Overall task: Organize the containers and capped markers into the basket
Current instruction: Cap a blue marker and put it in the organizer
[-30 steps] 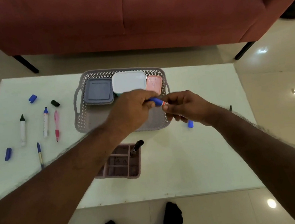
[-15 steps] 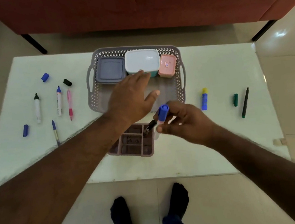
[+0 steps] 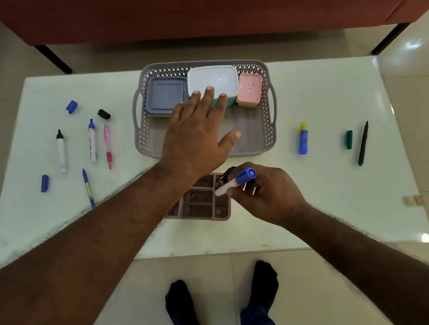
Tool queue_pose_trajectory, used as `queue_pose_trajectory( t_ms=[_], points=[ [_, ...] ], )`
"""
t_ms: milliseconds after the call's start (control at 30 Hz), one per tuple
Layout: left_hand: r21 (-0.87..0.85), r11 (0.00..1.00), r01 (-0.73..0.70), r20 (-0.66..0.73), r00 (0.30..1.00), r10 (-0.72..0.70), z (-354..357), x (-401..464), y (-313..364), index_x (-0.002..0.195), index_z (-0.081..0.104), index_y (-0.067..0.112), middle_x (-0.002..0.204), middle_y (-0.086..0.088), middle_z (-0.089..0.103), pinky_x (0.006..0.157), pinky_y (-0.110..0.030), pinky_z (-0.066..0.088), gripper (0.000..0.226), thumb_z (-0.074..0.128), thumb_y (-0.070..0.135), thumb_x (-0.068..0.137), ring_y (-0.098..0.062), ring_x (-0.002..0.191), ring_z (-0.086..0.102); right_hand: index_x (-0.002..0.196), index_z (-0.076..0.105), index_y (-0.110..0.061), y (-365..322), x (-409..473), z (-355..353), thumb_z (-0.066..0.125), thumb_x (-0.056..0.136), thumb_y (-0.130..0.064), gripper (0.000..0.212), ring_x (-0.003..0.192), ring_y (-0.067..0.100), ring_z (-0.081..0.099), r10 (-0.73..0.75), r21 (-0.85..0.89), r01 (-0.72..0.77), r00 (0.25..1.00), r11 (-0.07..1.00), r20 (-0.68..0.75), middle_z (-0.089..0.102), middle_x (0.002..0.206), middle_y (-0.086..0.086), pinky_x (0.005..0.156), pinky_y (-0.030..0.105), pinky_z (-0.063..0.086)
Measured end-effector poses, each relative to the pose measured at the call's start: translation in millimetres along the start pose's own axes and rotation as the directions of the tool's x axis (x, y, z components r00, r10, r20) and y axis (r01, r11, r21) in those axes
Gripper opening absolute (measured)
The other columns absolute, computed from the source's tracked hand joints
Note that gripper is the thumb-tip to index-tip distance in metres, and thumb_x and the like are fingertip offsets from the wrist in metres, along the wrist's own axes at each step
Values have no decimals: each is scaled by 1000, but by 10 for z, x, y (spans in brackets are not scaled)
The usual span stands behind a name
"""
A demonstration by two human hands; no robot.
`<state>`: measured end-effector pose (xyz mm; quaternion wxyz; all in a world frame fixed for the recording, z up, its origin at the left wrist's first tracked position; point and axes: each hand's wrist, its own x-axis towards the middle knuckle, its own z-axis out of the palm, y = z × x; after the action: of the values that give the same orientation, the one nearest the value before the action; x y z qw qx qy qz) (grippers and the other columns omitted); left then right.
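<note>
A grey lattice basket stands mid-table holding a grey-lidded container, a white-lidded one and a small pink one along its far side. My left hand hovers flat over the basket, fingers straight, fingertips over the white container. My right hand grips a blue-capped white marker over a compartmented mauve organizer, which has a black marker standing in it.
Left of the basket lie uncapped markers, a pink pen, a blue pen, and loose caps. At right are a glue stick, a green cap and green pen. A red sofa stands behind.
My hands parted after joining at the marker. The right hand brought the capped marker down over the organizer, and the left hand opened and spread over the basket.
</note>
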<state>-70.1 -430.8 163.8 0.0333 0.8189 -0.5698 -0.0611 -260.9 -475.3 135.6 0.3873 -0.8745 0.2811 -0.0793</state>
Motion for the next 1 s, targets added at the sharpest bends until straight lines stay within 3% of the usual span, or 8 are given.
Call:
queue_pose_trajectory(
  t_ms=[133, 367, 500, 600, 733, 833, 1000],
  points=[
    [19, 1000, -8, -6, 1000, 8, 11, -8, 16, 156, 14, 19, 165, -9, 13, 120, -49, 12, 77, 28, 64, 95, -30, 151, 13, 108, 67, -26, 90, -18, 84, 68, 89, -35, 22, 70, 14, 58, 56, -119, -45, 995, 992, 87, 71, 89, -9, 66, 26, 48],
    [35, 999, -19, -20, 1000, 19, 22, 21, 70, 156, 11, 20, 164, -11, 14, 121, -50, 13, 80, 23, 66, 92, -31, 151, 13, 116, 59, -22, 173, 17, 296, 59, 94, -45, 32, 70, 14, 56, 146, -125, -133, 984, 983, 102, 71, 97, -6, 59, 24, 37],
    [16, 1000, -21, -31, 999, 21, 10, 37, 114, 156, 11, 19, 164, -11, 15, 121, -49, 13, 80, 22, 66, 93, -30, 151, 14, 120, 57, -25, 250, 10, 258, 58, 93, -52, 38, 75, 8, 57, 193, -104, -180, 974, 978, 123, 71, 100, -13, 65, 23, 43],
    [-3, 1000, -31, -30, 999, 31, -5, 60, 186, 156, 13, 19, 164, -11, 16, 121, -48, 14, 81, 20, 66, 91, -30, 150, 16, 117, 58, -26, 355, -47, 130, 65, 90, -45, 34, 77, 8, 60, 204, -94, -193, 970, 977, 133, 68, 93, -17, 70, 24, 45],
    [-27, 998, -60, -10, 998, 60, -34, 106, 352, 157, 14, 18, 164, -11, 16, 120, -48, 13, 82, 20, 67, 91, -30, 150, 17, 109, 62, -25, 662, -115, -89, 65, 90, -38, 23, 76, 12, 64, 258, -119, -255, 966, 959, 5, 62, 80, -20, 72, 26, 47],
    [-31, 993, -110, -11, 994, 109, -67, 150, 533, 157, 16, 17, 163, -11, 19, 120, -47, 14, 83, 21, 67, 91, -31, 150, 19, 107, 64, -26, 945, -109, -298, 63, 91, -38, 20, 81, 15, 66, 323, -153, -336, 941, 929, -103, 66, 81, -17, 71, 27, 48],
    [-26, 985, -172, -25, 985, 172, -76, 227, 910, 155, 21, 15, 160, -13, 27, 118, -48, 22, 80, 29, 64, 92, -33, 146, 28, 103, 63, -26, 1381, 22, -693, 57, 91, -42, 21, 87, 25, 66, 489, -155, -544, 823, 825, -288, 72, 91, -5, 67, 29, 44]
  ],
)
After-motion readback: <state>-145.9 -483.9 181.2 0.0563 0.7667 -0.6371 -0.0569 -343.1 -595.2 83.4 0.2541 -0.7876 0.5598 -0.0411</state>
